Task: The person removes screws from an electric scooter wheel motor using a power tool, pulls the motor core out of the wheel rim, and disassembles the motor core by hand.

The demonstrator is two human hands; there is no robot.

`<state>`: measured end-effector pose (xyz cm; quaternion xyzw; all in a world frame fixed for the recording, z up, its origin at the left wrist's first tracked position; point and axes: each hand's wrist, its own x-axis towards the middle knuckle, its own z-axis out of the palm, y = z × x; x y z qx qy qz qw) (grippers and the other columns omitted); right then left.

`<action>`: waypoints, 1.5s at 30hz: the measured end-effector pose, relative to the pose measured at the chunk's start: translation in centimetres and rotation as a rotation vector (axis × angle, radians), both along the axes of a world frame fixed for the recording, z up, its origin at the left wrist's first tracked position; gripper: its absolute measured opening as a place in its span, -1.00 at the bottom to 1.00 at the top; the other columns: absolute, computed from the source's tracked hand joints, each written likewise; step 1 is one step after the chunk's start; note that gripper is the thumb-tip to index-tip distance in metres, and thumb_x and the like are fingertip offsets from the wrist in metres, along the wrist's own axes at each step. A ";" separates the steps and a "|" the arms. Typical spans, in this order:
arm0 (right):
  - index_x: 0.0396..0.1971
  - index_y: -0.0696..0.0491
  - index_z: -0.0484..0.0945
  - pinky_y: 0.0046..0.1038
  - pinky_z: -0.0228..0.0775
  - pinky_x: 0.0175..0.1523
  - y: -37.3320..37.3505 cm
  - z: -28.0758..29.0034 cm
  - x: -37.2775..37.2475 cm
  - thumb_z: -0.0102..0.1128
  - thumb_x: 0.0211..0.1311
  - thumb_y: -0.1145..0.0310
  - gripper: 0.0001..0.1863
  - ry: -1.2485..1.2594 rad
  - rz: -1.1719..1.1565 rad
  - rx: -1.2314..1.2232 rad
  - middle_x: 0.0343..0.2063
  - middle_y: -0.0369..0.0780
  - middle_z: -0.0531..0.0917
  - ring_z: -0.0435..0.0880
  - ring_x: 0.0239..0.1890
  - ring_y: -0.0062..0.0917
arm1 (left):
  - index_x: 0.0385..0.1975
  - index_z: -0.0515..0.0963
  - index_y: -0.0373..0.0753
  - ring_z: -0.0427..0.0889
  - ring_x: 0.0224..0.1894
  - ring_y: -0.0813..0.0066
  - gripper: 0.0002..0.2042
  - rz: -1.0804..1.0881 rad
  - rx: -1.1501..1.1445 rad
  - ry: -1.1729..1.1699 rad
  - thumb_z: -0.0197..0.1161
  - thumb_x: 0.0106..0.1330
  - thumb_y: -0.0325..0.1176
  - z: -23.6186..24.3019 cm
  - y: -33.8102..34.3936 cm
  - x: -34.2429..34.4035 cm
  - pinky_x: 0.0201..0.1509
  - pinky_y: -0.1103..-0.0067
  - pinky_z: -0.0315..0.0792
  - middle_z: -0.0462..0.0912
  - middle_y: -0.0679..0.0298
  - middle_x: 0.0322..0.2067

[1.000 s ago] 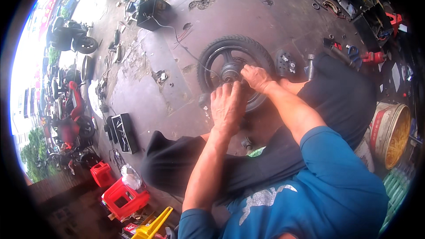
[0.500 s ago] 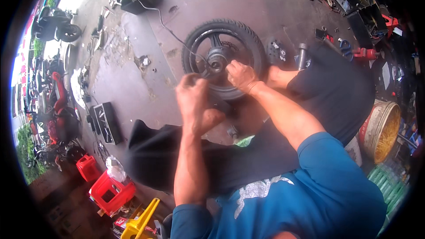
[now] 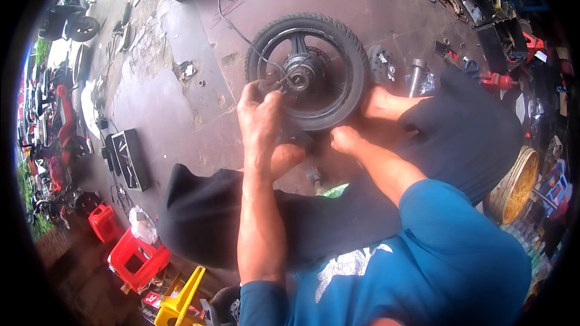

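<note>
Wheel [image 3: 302, 72], upper centre of frame: we judge it heavy, stiff, best gripped by its tyre [image 3: 357, 72]. Right hand [image 3: 346, 140] curls narrow, contents hidden; whether left hand [image 3: 260, 111] grips, we cannot tell.

A motorcycle repair workshop is being suggested: a pitted, grey-brown floor [image 3: 181, 99] is being occupied by a black, rubber-tyred spoked wheel [image 3: 307, 71], a dark two-wheeled scooter [image 3: 59, 21] and small, curved metal parts [image 3: 450, 3].
</note>
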<state>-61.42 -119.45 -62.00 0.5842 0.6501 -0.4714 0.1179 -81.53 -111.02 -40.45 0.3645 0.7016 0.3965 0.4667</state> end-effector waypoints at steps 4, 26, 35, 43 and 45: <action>-0.35 0.17 0.68 -0.17 0.49 0.00 1.2 3.5 -1.7 0.11 0.00 0.35 -0.72 -0.023 0.265 -0.027 -0.28 0.05 0.68 0.66 -0.13 -0.08 | -0.12 0.46 -0.37 0.53 -0.57 0.52 -0.75 -0.001 -0.047 -0.022 0.14 0.20 -0.47 -1.6 0.3 0.5 -0.49 0.59 0.40 0.57 0.22 -0.54; -0.35 0.11 0.68 -0.17 0.43 0.06 3.9 4.3 -3.4 0.15 0.01 0.28 -0.73 0.217 0.124 -0.029 -0.28 0.00 0.68 0.64 -0.10 -0.13 | -0.10 0.45 -0.35 0.54 -0.55 0.52 -0.74 0.011 0.013 0.119 0.13 0.25 -0.42 -3.9 1.1 1.9 -0.49 0.59 0.43 0.57 0.22 -0.51; -0.35 0.11 0.68 -0.17 0.44 0.04 3.7 4.5 -3.5 0.14 0.01 0.28 -0.73 0.226 0.089 -0.021 -0.28 0.00 0.68 0.64 -0.11 -0.13 | -0.08 0.44 -0.34 0.59 -0.49 0.46 -0.74 -0.025 0.039 0.211 0.12 0.26 -0.41 -5.1 0.8 1.3 -0.43 0.53 0.46 0.60 0.17 -0.42; -0.34 0.10 0.68 -0.16 0.44 0.05 3.9 4.2 -3.5 0.13 0.01 0.28 -0.72 0.221 0.082 -0.024 -0.27 0.01 0.68 0.64 -0.10 -0.12 | -0.07 0.39 -0.27 0.60 -0.16 -0.10 -0.77 -0.259 0.015 0.623 0.06 0.30 -0.41 -3.9 0.0 2.6 -0.10 0.23 0.43 0.64 0.02 -0.21; -0.34 0.10 0.68 -0.17 0.44 0.05 3.9 4.3 -3.5 0.13 0.01 0.28 -0.72 0.222 0.079 -0.027 -0.27 0.01 0.68 0.64 -0.10 -0.12 | -0.11 0.38 -0.24 0.59 -0.14 -0.09 -0.78 -0.417 0.003 0.816 0.08 0.26 -0.44 -3.1 0.5 3.0 -0.11 0.20 0.44 0.63 0.02 -0.21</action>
